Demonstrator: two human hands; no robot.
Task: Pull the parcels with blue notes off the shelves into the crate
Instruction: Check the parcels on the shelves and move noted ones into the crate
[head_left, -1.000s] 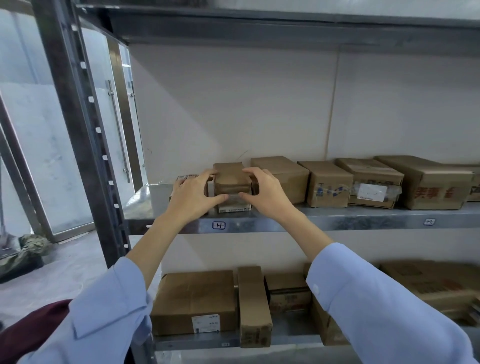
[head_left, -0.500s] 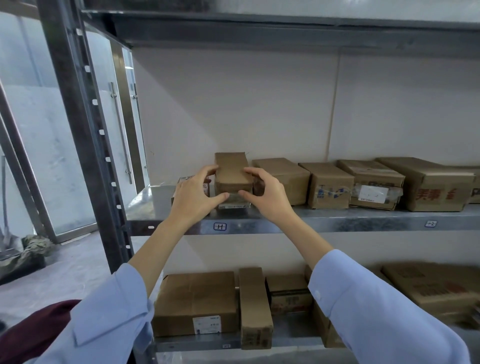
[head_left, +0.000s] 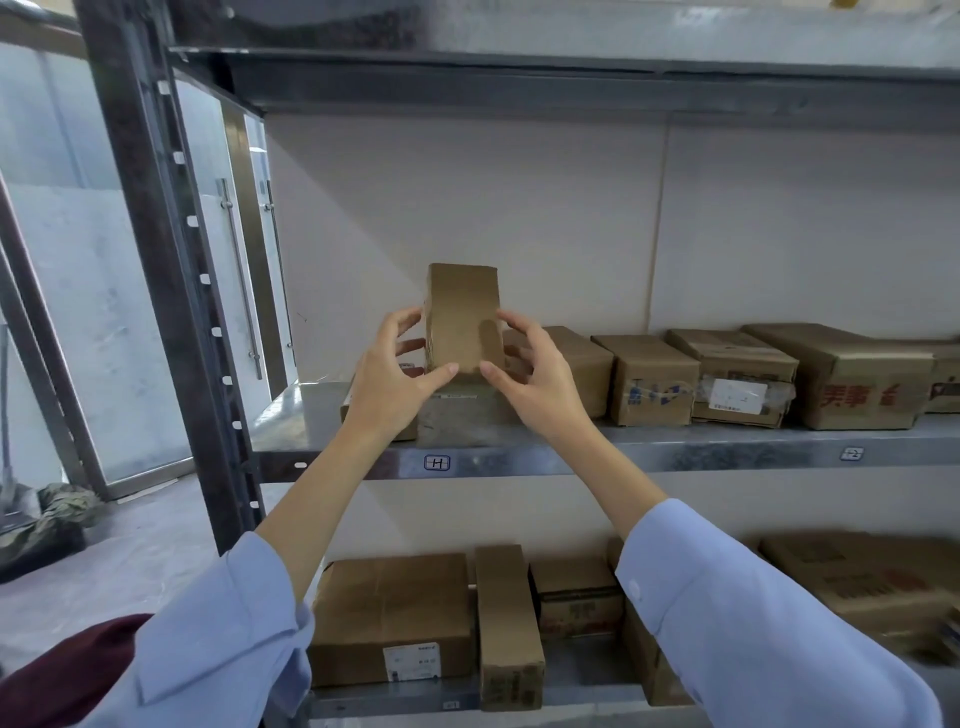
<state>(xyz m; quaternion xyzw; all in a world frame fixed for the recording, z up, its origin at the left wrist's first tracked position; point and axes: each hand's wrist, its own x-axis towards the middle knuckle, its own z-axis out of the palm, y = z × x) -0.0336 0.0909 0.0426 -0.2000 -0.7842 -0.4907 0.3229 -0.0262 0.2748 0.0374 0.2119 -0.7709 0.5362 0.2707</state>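
A grey metal rack fills the frame. Its dark upright post (head_left: 156, 260) runs down the left side, with a plain pale wall (head_left: 467, 208) behind and a glass door (head_left: 228, 270) with a long bar handle towards the left edge. The lower left shows a pale floor (head_left: 104, 561) and a strip of dark red cloth (head_left: 62, 675) in the corner. The middle shelf (head_left: 675, 447) crosses the centre, with a small tag marked H (head_left: 437, 462) on its front edge. Along it to the right stands a row of brown cardboard boxes side by side, among them a box with a white label (head_left: 732, 384) and a larger box with red print (head_left: 852, 379). The lower shelf (head_left: 363, 699) at the bottom holds more boxes: a wide flat box (head_left: 395, 613) with a white sticker, a narrow box (head_left: 506, 623) just beside it, and others further right, blurred. In the centre of the frame a small brown parcel (head_left: 462, 312) is held up on end, its broad face toward the camera, just above a low box (head_left: 462, 421) on the middle shelf. The left hand (head_left: 389, 384) grips its left side, fingers curled round the edge and thumb at the lower left corner. The right hand (head_left: 540, 384) mirrors it on the right side, thumb tip at the lower right corner. Both arms wear light blue sleeves (head_left: 753, 623).
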